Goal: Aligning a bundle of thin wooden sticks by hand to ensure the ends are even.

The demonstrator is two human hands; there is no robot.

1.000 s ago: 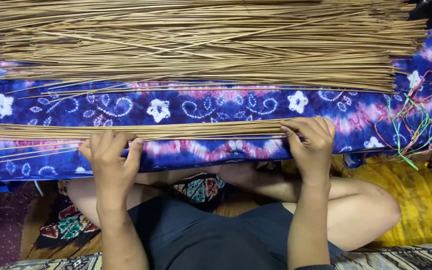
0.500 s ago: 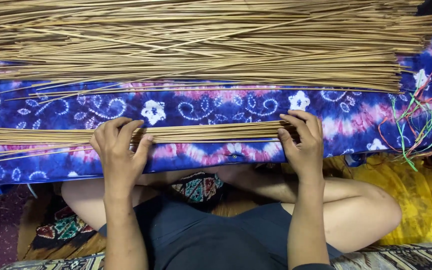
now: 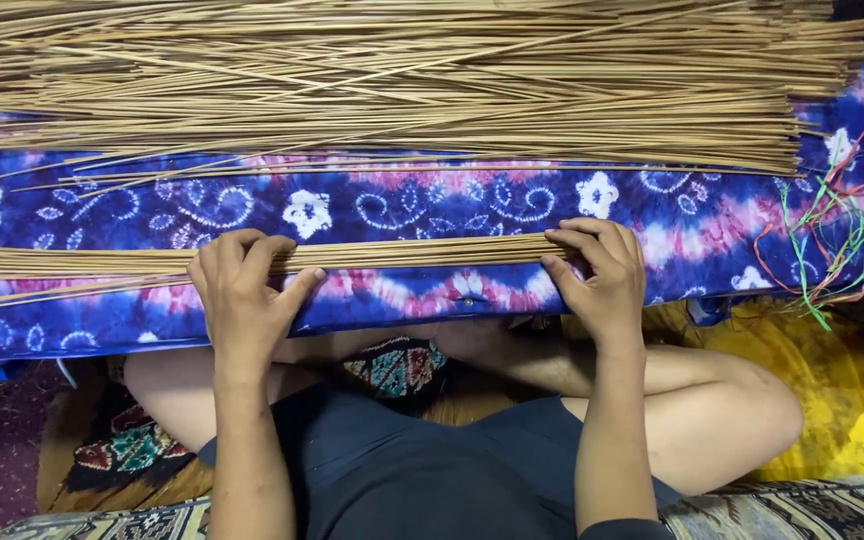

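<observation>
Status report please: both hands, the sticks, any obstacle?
Left hand and right hand rest on small stick bundle. Bundle flat on blue cloth. Large stick pile apart, beyond.

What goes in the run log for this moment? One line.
left hand: on small stick bundle | right hand: at bundle's end | surface: blue patterned cloth | beyond: large stick pile

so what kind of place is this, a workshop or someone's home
Probably a home floor used for handcraft: the person sits cross-legged behind a blue tie-dye cloth, a big pile of thin sticks lies on it, and loose coloured threads lie at one side.
</observation>
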